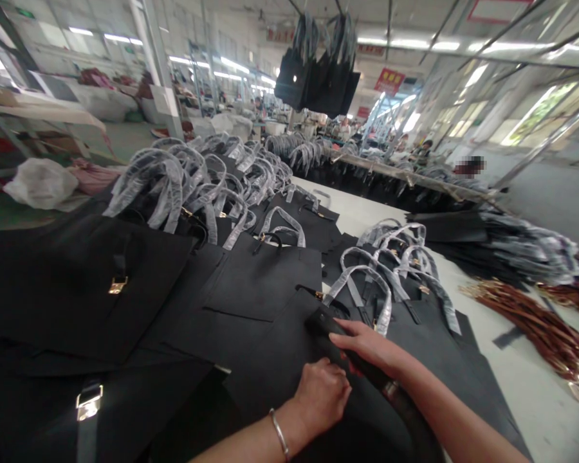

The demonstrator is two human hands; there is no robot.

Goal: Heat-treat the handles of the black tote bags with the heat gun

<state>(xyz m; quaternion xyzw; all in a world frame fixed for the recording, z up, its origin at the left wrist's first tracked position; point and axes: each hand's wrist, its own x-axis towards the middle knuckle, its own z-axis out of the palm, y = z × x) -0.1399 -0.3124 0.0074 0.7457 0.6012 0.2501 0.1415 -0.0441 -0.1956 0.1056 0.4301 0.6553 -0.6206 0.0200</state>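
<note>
My right hand (pixel 367 346) is wrapped round a wide black strap (pixel 321 320), its end sticking out past the thumb. Below the hand the strap runs on toward the lower right, with a small metal fitting on it. Close beside it, my left hand (pixel 322 391) is curled into a fist, and whatever its fingers hold is hidden. Both hands are above a flat black bag (pixel 280 347) near the table's front. Another black bag (pixel 270 276) with plastic-wrapped handles lies just beyond.
Black bags (pixel 77 270) with gold buckles pile up on the left. More bags with wrapped handles (pixel 367 283) lie ahead to the right. Brown straps (pixel 535 328) with metal hooks rest on the white table (pixel 554 411). Black bags (pixel 313 77) hang overhead.
</note>
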